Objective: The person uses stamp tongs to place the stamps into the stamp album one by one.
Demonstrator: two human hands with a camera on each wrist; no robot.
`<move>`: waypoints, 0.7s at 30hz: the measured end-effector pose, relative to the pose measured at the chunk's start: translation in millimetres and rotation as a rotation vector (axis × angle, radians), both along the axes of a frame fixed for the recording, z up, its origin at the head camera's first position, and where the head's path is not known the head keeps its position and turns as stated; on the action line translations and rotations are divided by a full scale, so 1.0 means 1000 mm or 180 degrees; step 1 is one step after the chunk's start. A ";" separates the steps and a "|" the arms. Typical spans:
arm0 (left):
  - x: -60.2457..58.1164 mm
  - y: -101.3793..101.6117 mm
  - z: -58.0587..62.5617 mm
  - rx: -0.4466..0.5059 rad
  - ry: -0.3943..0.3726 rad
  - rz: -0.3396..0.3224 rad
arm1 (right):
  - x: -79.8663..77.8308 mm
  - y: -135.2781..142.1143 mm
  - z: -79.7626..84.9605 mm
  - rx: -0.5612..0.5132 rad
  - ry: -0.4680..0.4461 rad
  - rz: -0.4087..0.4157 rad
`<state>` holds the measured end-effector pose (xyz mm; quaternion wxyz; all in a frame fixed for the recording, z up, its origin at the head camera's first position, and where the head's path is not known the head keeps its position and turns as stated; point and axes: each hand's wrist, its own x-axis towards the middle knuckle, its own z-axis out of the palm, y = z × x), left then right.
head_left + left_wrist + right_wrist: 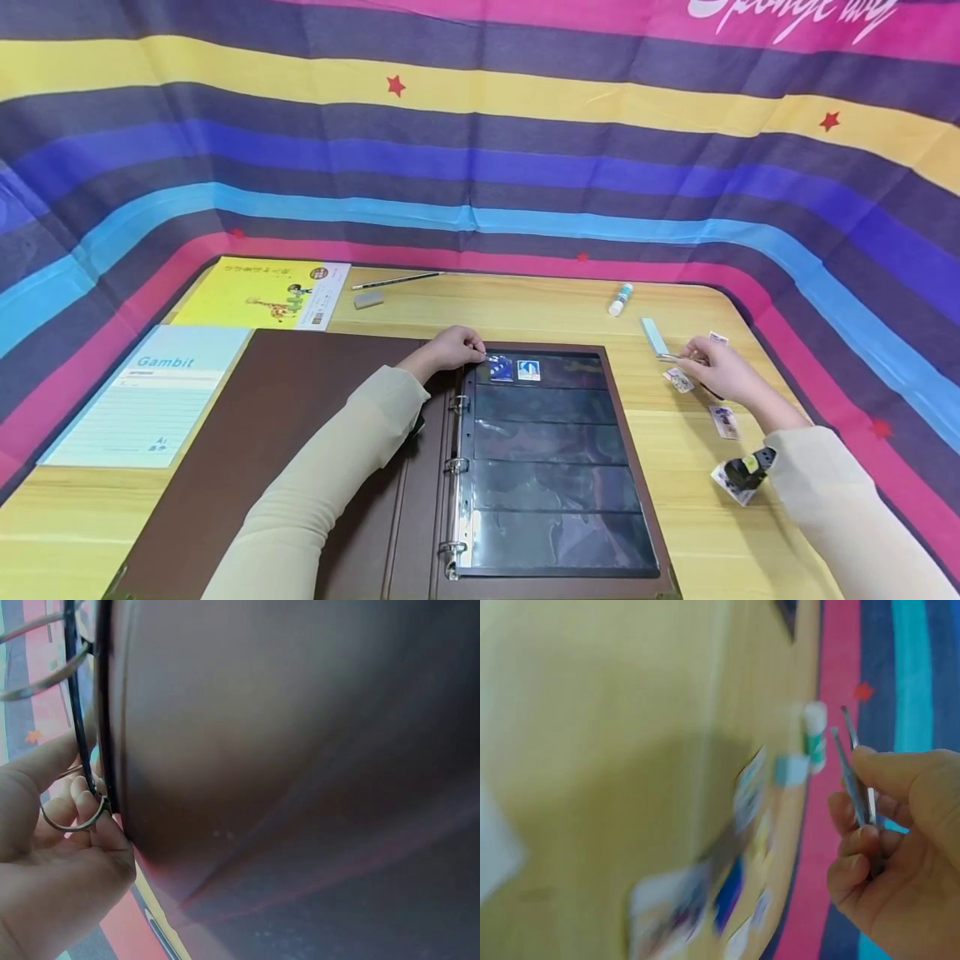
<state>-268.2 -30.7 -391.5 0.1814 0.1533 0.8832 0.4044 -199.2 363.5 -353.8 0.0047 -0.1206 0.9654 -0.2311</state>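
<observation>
A brown ring-binder stamp album (337,433) lies open, with a black pocket page (551,487) on its rings. Two stamps sit in the top row: a dark blue stamp (501,368) and a white-and-blue stamp (528,370). My left hand (448,348) pinches the page's top inner corner beside the dark blue stamp; in the left wrist view its fingers are by a metal ring (75,825). At the right, my right hand (718,367) holds metal tweezers (861,795), their tips apart with nothing visible between them. Below that hand lie loose stamps, including one stamp (679,381) and another (725,422).
A pale blue strip (653,337) and a glue stick (620,299) lie beyond the album's right side. Behind it are a pencil (397,281) and an eraser (368,299). A yellow book (247,292) and a light blue notebook (150,400) lie at the left.
</observation>
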 end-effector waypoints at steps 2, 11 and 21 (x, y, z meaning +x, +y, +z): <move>0.000 0.000 0.000 0.0010 -0.0003 0.0005 | 0.003 0.011 -0.004 0.0142 -0.0092 -0.0082; 0.001 -0.001 0.002 0.0026 -0.0042 0.0006 | 0.006 0.032 -0.014 0.0439 -0.0223 -0.0329; 0.002 -0.001 0.004 0.0006 -0.0062 0.0024 | 0.000 0.013 -0.019 0.0310 -0.0102 -0.0065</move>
